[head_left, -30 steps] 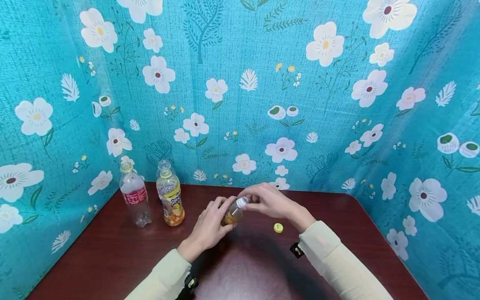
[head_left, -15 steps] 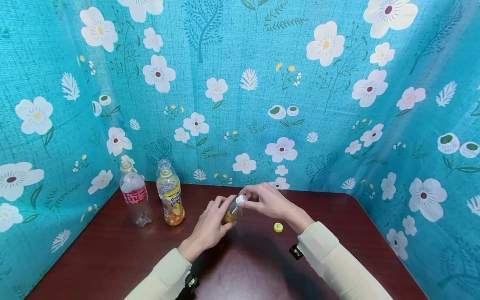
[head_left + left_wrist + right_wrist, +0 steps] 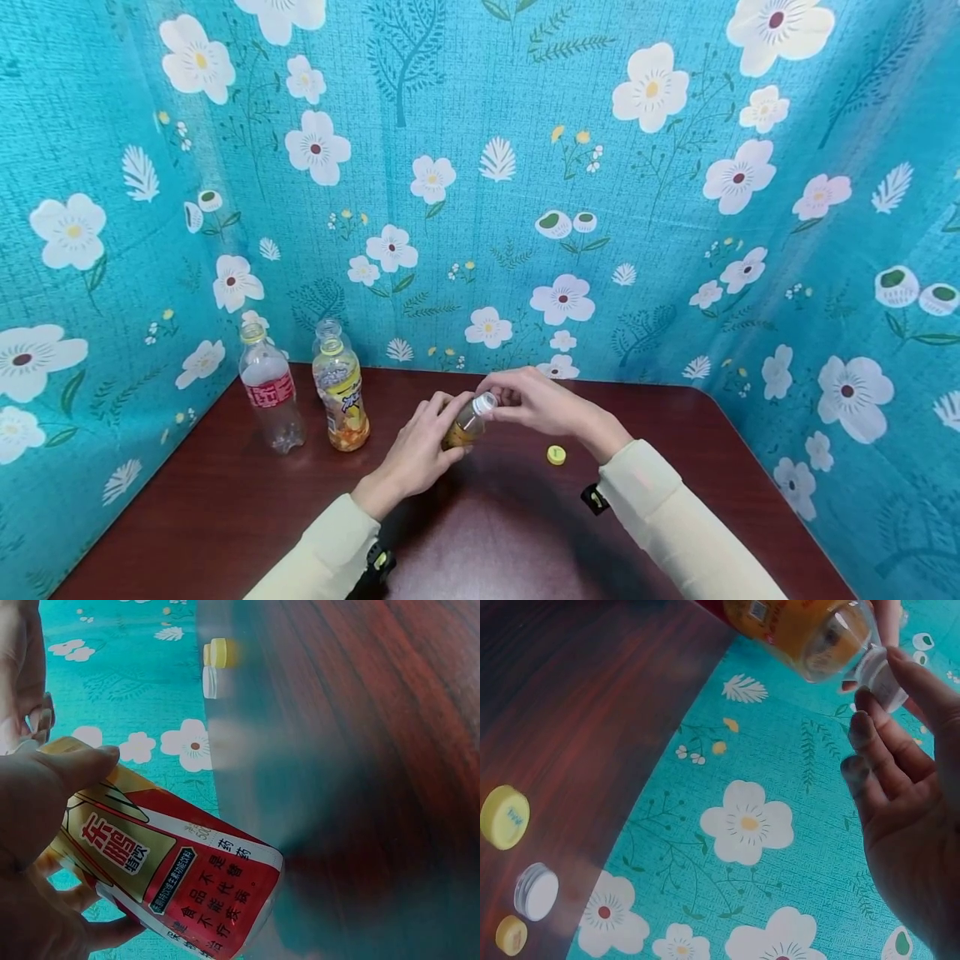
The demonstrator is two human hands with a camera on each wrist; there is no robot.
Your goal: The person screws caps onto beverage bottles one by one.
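Observation:
A plastic drink bottle (image 3: 463,429) with a red and gold label (image 3: 172,862) is tilted, its neck toward the right. My left hand (image 3: 416,450) grips it round the body, thumb across the upper label in the left wrist view. At the mouth sits a white bottle cap (image 3: 484,403), which the thumb and fingers of my right hand (image 3: 542,404) pinch from the side. In the right wrist view, the white cap stays on the clear neck between thumb and forefinger, and the other fingers curl loosely below it.
Several uncapped bottles stand at the back left: one with a red label (image 3: 272,393), one with a yellow label (image 3: 343,400) and a clear one (image 3: 327,329) behind. Two yellow caps (image 3: 505,817) and a white ribbed cap (image 3: 536,891) lie on the dark red table (image 3: 187,508).
The bottle stays in my left hand, almost where it was. My right fingers shift slightly round the white cap, covering more of it half a second ago than now.

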